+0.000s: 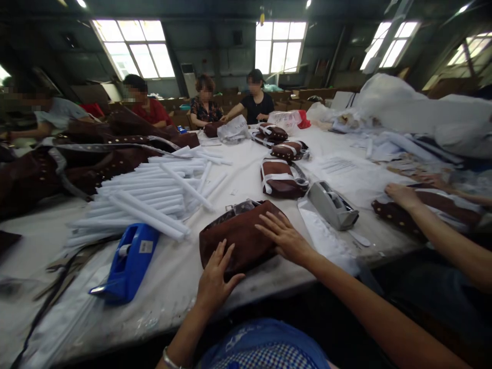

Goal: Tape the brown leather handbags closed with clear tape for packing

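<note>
A brown leather handbag (242,233) lies on its side at the table's near edge, right in front of me. My left hand (217,279) rests against its lower left part, fingers stretched and thumb apart. On the bag's upper right side lies my right hand (286,236), flat with the fingers spread. Dark strap parts and a metal buckle (230,209) show along the bag's far edge. Left of the bag stands a blue tape dispenser (132,261); to the right is a grey tape dispenser (333,205).
White paper rolls (154,197) are heaped left of centre, beside piled brown bags (111,164). Several wrapped handbags (282,177) line the middle. A co-worker's hand (402,197) is on another bag at right. Clear plastic (415,113) is bunched at far right. Several people sit opposite.
</note>
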A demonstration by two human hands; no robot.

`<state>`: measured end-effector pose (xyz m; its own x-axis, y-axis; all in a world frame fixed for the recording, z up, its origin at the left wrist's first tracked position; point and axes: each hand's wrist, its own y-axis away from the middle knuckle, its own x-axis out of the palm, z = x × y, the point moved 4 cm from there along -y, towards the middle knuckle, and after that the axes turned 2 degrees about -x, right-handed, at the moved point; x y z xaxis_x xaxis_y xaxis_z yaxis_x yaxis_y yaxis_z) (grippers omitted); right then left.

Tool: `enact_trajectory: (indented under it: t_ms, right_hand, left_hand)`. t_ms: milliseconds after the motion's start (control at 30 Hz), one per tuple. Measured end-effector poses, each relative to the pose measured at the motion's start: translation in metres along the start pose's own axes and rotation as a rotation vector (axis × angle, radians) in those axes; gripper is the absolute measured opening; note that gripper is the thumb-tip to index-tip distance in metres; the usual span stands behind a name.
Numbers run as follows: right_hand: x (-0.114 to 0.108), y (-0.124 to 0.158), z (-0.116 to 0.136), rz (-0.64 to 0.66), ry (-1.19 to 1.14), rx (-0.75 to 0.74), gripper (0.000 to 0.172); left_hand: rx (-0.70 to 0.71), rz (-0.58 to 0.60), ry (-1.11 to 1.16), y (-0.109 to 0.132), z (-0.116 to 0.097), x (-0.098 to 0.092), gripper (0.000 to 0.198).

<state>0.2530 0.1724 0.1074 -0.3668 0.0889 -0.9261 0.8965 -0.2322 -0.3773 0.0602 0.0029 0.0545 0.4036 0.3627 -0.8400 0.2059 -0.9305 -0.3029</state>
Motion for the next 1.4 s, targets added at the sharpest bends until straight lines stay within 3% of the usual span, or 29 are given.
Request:
enact_trajectory:
  t_ms: [100, 267, 367, 433, 500, 567, 667, 767, 833, 867, 933, 1033, 1100, 1233, 1400]
  right_hand:
    - [0.022, 0.02, -0.022, -0.11, 0.122, 0.084, 0.064]
    - [0.047, 0.043, 0.018, -0.205, 0.079, 0.033, 0.053]
    - [0.051, 0.053, 0.035, -0.259, 0.037, 0.007, 0.057]
    - [0.054, 0.057, 0.037, -0.249, 0.019, 0.018, 0.061]
    - [0.054, 0.057, 0.037, -0.196, -0.002, 0.024, 0.059]
    - [0.041, 0.052, 0.037, -0.136, -0.038, 0.018, 0.052]
    - [-0.01, 0.025, 0.036, -0.152, -0.132, -0.001, 0.039]
    - [-0.068, -0.012, 0.036, -0.36, -0.118, 0.019, 0.041]
    - [-0.078, -0.028, 0.037, -0.539, -0.03, 0.085, 0.05]
    - [-0.07, -0.032, 0.038, -0.584, 0.012, 0.114, 0.054]
    - [-0.029, -0.033, 0.043, -0.518, 0.074, 0.121, 0.062]
    - [0.048, -0.019, 0.044, -0.168, 0.121, 0.14, 0.069]
    - [0.075, -0.008, 0.04, -0.05, 0.121, 0.175, 0.072]
    - [0.083, -0.002, 0.037, -0.02, 0.114, 0.183, 0.072]
    - [0.061, -0.012, 0.036, -0.015, 0.078, 0.149, 0.07]
  left_hand:
    - [0.114, -0.017, -0.175, 0.004, 0.006, -0.007, 0.07]
    - [0.203, -0.088, -0.406, 0.022, 0.025, -0.026, 0.076]
    - [0.177, -0.072, -0.447, 0.023, 0.013, -0.036, 0.059]
    - [0.157, -0.034, -0.428, 0.011, -0.003, -0.041, 0.046]
    - [0.168, -0.005, -0.4, -0.006, -0.016, -0.038, 0.053]
    - [0.182, -0.011, -0.394, -0.021, -0.021, -0.027, 0.061]
    - [0.138, -0.066, -0.416, -0.027, -0.01, -0.001, 0.069]
    - [0.106, -0.086, -0.421, -0.02, 0.001, 0.017, 0.07]
    - [0.104, -0.093, -0.422, -0.015, 0.003, 0.021, 0.071]
    - [0.108, -0.096, -0.424, -0.013, 0.003, 0.022, 0.071]
    - [0.118, -0.114, -0.424, -0.01, 0.002, 0.024, 0.072]
    - [0.134, -0.144, -0.42, -0.005, 0.0, 0.029, 0.07]
    - [0.126, -0.14, -0.412, -0.004, -0.002, 0.029, 0.069]
    - [0.108, -0.074, -0.389, -0.012, -0.009, 0.019, 0.073]
    - [0.146, -0.115, -0.366, -0.021, -0.005, 0.023, 0.077]
